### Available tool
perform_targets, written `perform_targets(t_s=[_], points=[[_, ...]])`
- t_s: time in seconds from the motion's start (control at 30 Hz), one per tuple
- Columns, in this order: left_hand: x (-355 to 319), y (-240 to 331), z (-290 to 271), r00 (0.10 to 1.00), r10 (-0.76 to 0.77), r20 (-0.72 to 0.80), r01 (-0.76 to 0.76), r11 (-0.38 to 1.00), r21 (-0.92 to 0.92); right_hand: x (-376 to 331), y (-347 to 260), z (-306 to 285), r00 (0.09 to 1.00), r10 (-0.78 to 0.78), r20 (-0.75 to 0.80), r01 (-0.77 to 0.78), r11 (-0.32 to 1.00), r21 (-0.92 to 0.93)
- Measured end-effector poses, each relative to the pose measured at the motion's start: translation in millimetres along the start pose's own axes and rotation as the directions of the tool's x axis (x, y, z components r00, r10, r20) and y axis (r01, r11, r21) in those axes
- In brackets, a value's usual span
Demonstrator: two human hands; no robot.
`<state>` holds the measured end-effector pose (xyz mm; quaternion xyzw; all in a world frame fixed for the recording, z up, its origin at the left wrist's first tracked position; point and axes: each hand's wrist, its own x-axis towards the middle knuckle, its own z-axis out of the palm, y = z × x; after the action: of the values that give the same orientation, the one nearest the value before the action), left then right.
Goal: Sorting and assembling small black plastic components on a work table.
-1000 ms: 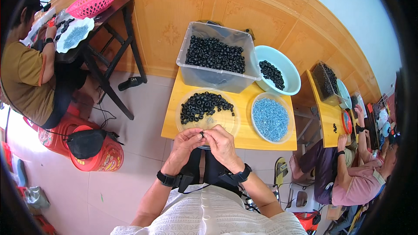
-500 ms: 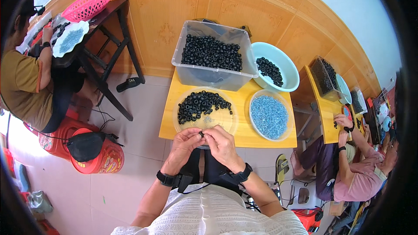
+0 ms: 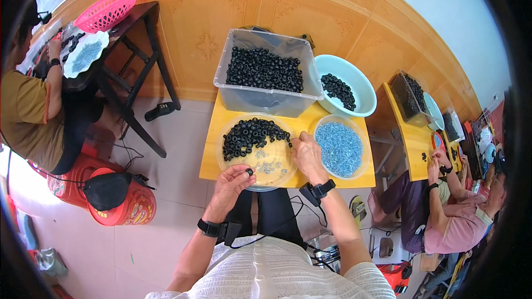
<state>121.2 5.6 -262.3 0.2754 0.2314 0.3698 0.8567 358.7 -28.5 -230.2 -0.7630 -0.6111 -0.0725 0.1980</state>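
Note:
My left hand (image 3: pixel 228 185) pinches a small black ring (image 3: pixel 249 171) between thumb and fingertips, over the near left rim of a round clear tray (image 3: pixel 221 161). In that tray lie a heap of black rings (image 3: pixel 244 137) and, nearer to me, a few small clear bits (image 3: pixel 267 166). My right hand (image 3: pixel 308 158) is at the tray's right rim with its fingers drawn together. Its fingertips are beside the black rings at the heap's right end; what they hold, if anything, is hidden.
Behind the tray on the yellow table (image 3: pixel 208 166) stands a clear plastic bin (image 3: pixel 260 102) of black rings. A pale blue basin (image 3: pixel 366 91) holds more rings. At right is a round tub of small bluish clear pieces (image 3: pixel 339 148). Co-workers sit left and right at other tables.
My hands, together over the tray's near edge before, are now apart. The right has moved right and away from me to the heap's end; the left keeps the black ring.

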Motion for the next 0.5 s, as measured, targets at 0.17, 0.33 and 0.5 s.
perform_targets(t_s=[0.17,0.33,0.5], points=[[-0.3,-1.5,-2.7,1.000,0.002,0.003,-0.002,1.000,-0.020,3.3,-1.9,7.4,0.989,-0.103,0.108,0.123,0.973,-0.195],[-0.7,-1.3,-2.5,1.000,0.008,-0.001,-0.009,1.000,-0.026,1.3,-4.8,4.9,0.979,-0.160,0.125,0.184,0.960,-0.213],[-0.4,-2.1,-2.2,1.000,0.002,-0.003,-0.002,1.000,-0.023,-4.2,-5.3,0.3,0.977,-0.165,0.134,0.179,0.978,-0.104]])
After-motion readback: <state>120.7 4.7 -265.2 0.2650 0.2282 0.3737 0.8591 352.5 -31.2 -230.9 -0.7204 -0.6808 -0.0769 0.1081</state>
